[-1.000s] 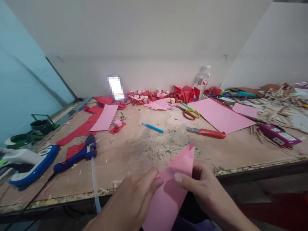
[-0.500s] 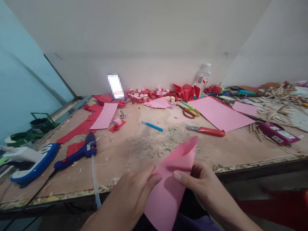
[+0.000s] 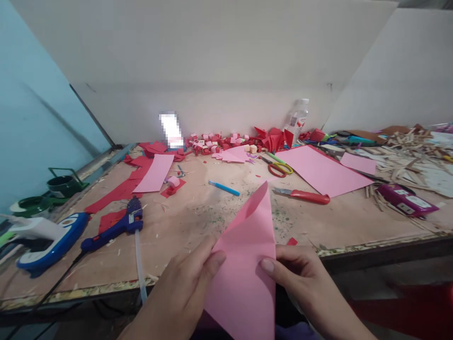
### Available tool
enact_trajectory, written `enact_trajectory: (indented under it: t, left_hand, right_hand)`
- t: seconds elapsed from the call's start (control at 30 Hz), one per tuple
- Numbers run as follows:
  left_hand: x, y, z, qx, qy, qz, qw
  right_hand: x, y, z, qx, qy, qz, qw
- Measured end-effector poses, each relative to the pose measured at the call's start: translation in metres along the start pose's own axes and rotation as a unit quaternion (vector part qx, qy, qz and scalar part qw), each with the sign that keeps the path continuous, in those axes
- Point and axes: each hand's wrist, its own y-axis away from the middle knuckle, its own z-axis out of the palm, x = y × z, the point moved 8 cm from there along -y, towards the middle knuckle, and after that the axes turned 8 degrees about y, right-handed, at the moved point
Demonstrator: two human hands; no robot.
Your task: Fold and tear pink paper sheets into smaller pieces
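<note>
Both hands grip one pink paper sheet [image 3: 247,264] at the near table edge [image 3: 354,248]: the left hand [image 3: 184,293] pinches its left border, the right hand [image 3: 300,278] its right, thumb on top. The sheet stands as a folded point aimed away. Judged step: mid-fold. Next calls for aligned edges and a firm crease. A red-handled knife [image 3: 304,195] lies beyond, clear of the sheet.

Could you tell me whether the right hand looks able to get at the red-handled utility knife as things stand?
Probably yes, once freed: the right hand is pinching the pink paper, but the utility knife lies in the open on the table just beyond it, with nothing lying between.
</note>
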Motion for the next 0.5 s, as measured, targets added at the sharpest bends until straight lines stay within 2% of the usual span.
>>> enact_trajectory:
  t: [0.1, 0.2, 0.37, 0.5]
  left_hand:
    - [-0.006, 0.003, -0.003, 0.015, 0.017, -0.009, 1.0]
    - [-0.01, 0.003, -0.009, 0.044, 0.037, -0.03, 0.998]
    - [-0.003, -0.002, -0.012, 0.035, 0.06, -0.042, 0.997]
    - [0.0, -0.002, -0.021, 0.076, 0.068, -0.05, 0.994]
  right_hand:
    - [0.002, 0.002, -0.007, 0.025, 0.03, 0.007, 0.999]
    - [0.003, 0.003, -0.007, 0.011, 0.044, 0.013, 0.999]
    - [0.004, 0.003, -0.01, 0.041, 0.062, 0.005, 0.997]
    - [0.01, 0.005, 0.0, -0.026, 0.068, 0.032, 0.997]
